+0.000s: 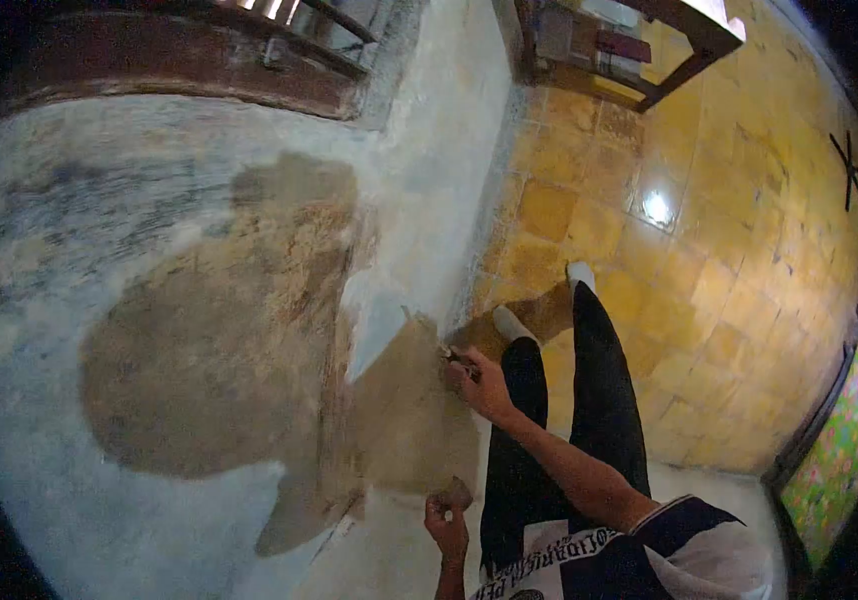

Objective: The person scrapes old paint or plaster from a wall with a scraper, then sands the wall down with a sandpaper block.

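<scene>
Over the pale ledge, the person's right hand is bent inward, fingertips pinching a small item, type not determinable, near the side facing the yellow tiled floor. The left hand, nearer the torso, is curled; whether it grips anything cannot be told. One broad shadow covers stained wall and ledge.

The item in the right hand is too small to identify; whether the left hand holds anything is unclear; the top edge crops 1 wooden stand.
</scene>
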Demonstrator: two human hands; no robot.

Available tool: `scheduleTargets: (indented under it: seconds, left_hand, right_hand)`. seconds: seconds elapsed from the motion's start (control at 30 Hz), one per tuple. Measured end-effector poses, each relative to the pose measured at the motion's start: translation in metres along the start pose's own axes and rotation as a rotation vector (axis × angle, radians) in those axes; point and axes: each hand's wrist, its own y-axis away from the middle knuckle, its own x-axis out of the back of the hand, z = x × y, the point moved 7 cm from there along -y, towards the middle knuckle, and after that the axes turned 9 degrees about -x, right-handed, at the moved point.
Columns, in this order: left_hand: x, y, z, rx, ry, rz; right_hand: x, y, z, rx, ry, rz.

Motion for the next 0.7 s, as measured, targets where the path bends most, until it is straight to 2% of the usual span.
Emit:
scheduleTargets:
  seconds: [0.1, 0.2, 0.3, 0.4, 0.5, 0.6, 0.7]
  left_hand:
    - [0.011, -0.007, -0.014, 0.01, -0.155, -0.012]
    - [0.013, -0.022, -0.006, 0.043, -0.115, -0.089]
    - [0.019, -0.031, -0.039, -0.016, -0.018, -0.107]
    - [0.025, -0.038, -0.06, -0.014, 0.082, -0.114]
    - [0.029, -0.047, -0.059, 0.004, 0.027, -0.125]
    - [0.029, -0.055, -0.063, 0.027, 0.06, -0.126]
    - [0.029, -0.061, -0.065, 0.013, 0.019, -0.232]
  right_hand:
    - [-0.017, -0.013, -0.025, 0.138, 0.165, 0.067]
    - [-0.035, -0.026, -0.022, 0.057, 0.016, 0.094]
    - [-0.023, -0.012, 0.002, -0.19, 0.108, 0.114]
    - [-0.038, -0.02, -0.028, 0.161, 0.01, 0.187]
    - [-0.031, -0.058, -0.041, -0.108, -0.089, 0.17]
    - [-0.008, -0.029, -0.031, -0.12, 0.068, 0.142]
    - [-0.013, -0.005, 0.005, -0.196, -0.139, 0.195]
